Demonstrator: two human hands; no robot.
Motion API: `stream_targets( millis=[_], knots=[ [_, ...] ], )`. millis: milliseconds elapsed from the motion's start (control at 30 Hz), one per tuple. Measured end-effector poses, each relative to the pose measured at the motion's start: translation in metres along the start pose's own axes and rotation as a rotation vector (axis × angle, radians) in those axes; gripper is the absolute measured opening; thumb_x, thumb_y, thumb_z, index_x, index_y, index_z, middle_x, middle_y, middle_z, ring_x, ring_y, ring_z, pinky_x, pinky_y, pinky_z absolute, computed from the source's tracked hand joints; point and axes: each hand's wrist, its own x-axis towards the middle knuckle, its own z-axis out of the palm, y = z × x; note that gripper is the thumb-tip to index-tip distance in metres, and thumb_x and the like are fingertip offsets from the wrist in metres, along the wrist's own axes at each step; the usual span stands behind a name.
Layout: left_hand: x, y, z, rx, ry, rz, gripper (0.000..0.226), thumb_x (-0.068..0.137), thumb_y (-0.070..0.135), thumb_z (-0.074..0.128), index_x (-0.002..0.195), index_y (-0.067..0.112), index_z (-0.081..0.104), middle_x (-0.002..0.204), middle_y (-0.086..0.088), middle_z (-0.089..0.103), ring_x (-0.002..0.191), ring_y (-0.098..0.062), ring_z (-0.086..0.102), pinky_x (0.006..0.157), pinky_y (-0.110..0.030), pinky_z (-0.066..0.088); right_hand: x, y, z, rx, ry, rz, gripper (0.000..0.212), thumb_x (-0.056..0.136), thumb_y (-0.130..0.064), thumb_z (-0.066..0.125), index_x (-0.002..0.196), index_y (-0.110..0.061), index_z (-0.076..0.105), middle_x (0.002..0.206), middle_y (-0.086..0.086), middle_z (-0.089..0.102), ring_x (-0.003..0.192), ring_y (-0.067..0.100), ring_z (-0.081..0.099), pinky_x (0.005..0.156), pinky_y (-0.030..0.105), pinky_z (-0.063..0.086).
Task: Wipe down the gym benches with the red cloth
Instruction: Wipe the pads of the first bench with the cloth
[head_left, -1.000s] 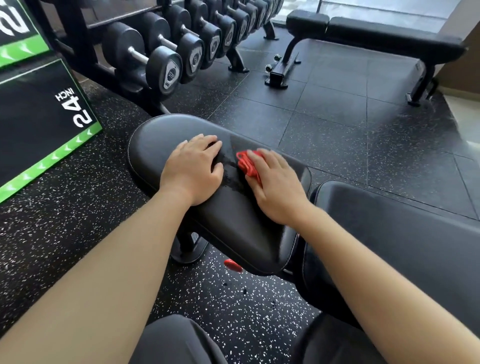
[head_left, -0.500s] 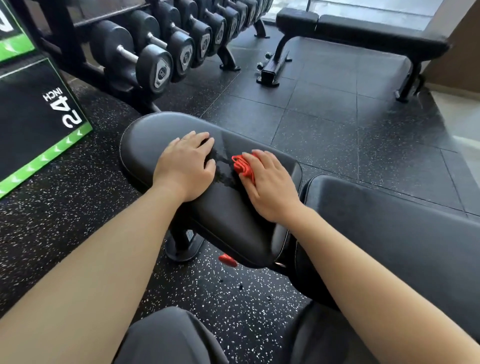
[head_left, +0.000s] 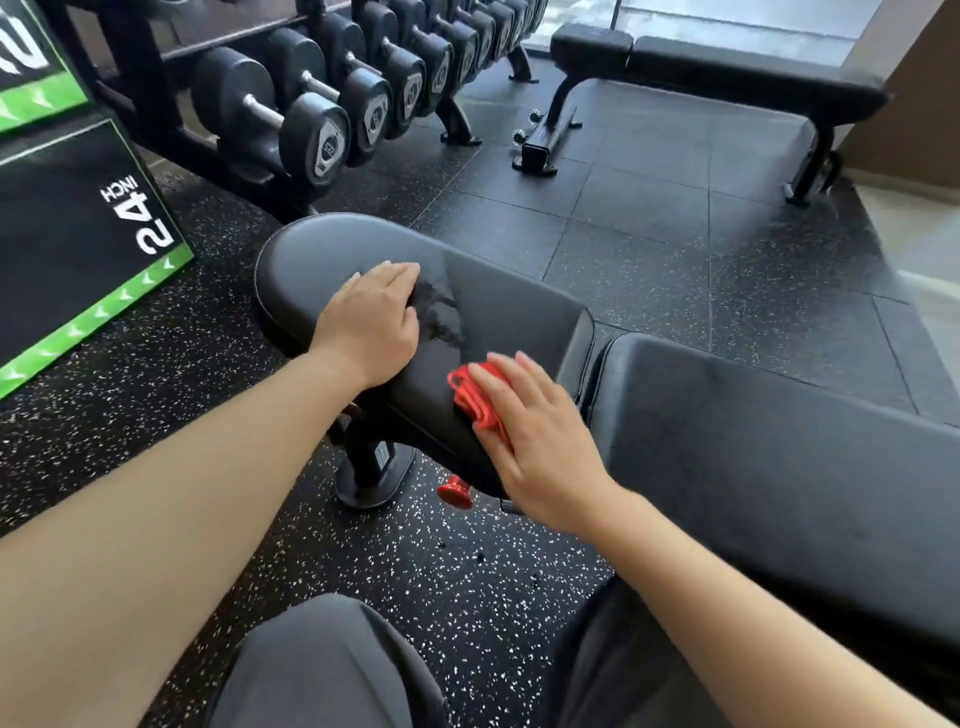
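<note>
Bright daylight from the far window, floor glare, wide-angle edge distortion.

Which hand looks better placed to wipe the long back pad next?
Right. The right hand presses the red cloth on the seat pad, beside the back pad; the left hand rests flat, empty, farther away.

Bench seat pad: black, padded, supported on speckled rubber floor. On the pad: left hand flat toward its rounded end; wet patch at mid-pad; red cloth at its near edge, under right hand.
</note>
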Motion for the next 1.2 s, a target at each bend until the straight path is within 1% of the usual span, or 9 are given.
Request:
stream_targets(
  millis=[100,233,367,467,567,667,867,1033,1200],
  knots=[
    [-0.009,-0.005,-0.001,0.072,0.004,-0.047,0.052,0.096,0.024,0.038,0.146,0.012,0.03,0.155,0.0,0.026,0.145,-0.019,0.015,0.116,-0.044,0.005,-0.01,-0.005,0.003,-0.013,0.004,-0.003,0.053,0.092,-0.042,0.031,0.14,-0.02,0.038,0.146,0.006,0.039,0.137,0.031,0.028,0.109,0.043,0.028],
    [-0.014,-0.001,0.005,0.139,0.012,-0.132,0.053,0.097,0.03,0.031,0.148,0.017,0.024,0.157,0.005,0.018,0.145,-0.014,0.012,0.116,-0.041,0.002,0.024,-0.001,0.003,-0.023,-0.02,0.023,0.059,0.091,-0.047,0.022,0.14,-0.018,0.039,0.145,0.009,0.039,0.136,0.032,0.03,0.11,0.046,0.03],
    [-0.016,-0.002,0.004,0.155,0.008,-0.118,0.054,0.098,0.032,0.03,0.149,0.016,0.022,0.157,0.003,0.017,0.145,-0.014,0.011,0.116,-0.038,0.006,0.05,-0.005,0.007,-0.035,0.004,0.101,0.062,0.09,-0.048,0.019,0.14,-0.017,0.038,0.146,0.01,0.038,0.136,0.032,0.029,0.109,0.048,0.03],
    [-0.016,-0.002,0.004,0.16,-0.005,-0.105,0.054,0.098,0.033,0.028,0.149,0.015,0.021,0.158,0.003,0.015,0.145,-0.015,0.01,0.116,-0.037,0.006,0.033,-0.006,0.004,-0.023,0.015,0.057,0.061,0.09,-0.046,0.021,0.141,-0.017,0.037,0.146,0.008,0.038,0.137,0.031,0.029,0.109,0.045,0.03],
    [-0.014,-0.006,0.003,0.159,-0.041,-0.084,0.056,0.098,0.034,0.028,0.15,0.016,0.018,0.158,0.003,0.012,0.146,-0.014,0.007,0.117,-0.037,0.005,0.002,-0.005,0.002,-0.012,-0.006,0.003,0.058,0.092,-0.046,0.024,0.143,-0.021,0.032,0.15,0.004,0.033,0.14,0.027,0.022,0.113,0.04,0.023],
    [-0.005,-0.016,-0.005,0.111,-0.072,-0.045,0.055,0.098,0.036,0.033,0.148,0.016,0.024,0.157,0.003,0.018,0.145,-0.015,0.01,0.117,-0.037,0.005,0.001,-0.002,0.002,0.011,-0.017,0.0,0.058,0.092,-0.047,0.024,0.143,-0.021,0.033,0.151,0.003,0.031,0.141,0.025,0.021,0.114,0.039,0.021],
    [0.0,-0.019,0.001,0.092,0.066,-0.103,0.051,0.097,0.036,0.035,0.145,0.02,0.034,0.154,0.005,0.028,0.144,-0.016,0.018,0.117,-0.038,0.007,0.064,0.007,0.01,-0.022,0.004,0.032,0.065,0.089,-0.05,0.019,0.142,-0.016,0.035,0.149,0.011,0.034,0.139,0.031,0.026,0.114,0.044,0.024],
    [0.002,-0.021,0.004,0.1,0.085,-0.089,0.051,0.095,0.032,0.037,0.145,0.02,0.034,0.153,0.006,0.029,0.143,-0.016,0.019,0.116,-0.037,0.01,0.131,0.017,0.015,-0.028,0.025,0.049,0.05,0.096,-0.037,0.039,0.14,-0.013,0.037,0.144,0.011,0.039,0.135,0.029,0.03,0.111,0.044,0.026],
    [0.002,-0.022,0.003,0.09,0.109,-0.084,0.05,0.093,0.03,0.041,0.143,0.02,0.038,0.151,0.005,0.034,0.142,-0.017,0.024,0.115,-0.036,0.012,0.189,0.019,0.015,0.009,0.001,0.105,0.048,0.097,-0.037,0.038,0.14,-0.015,0.036,0.141,0.008,0.04,0.131,0.029,0.033,0.108,0.044,0.029]
  ],
)
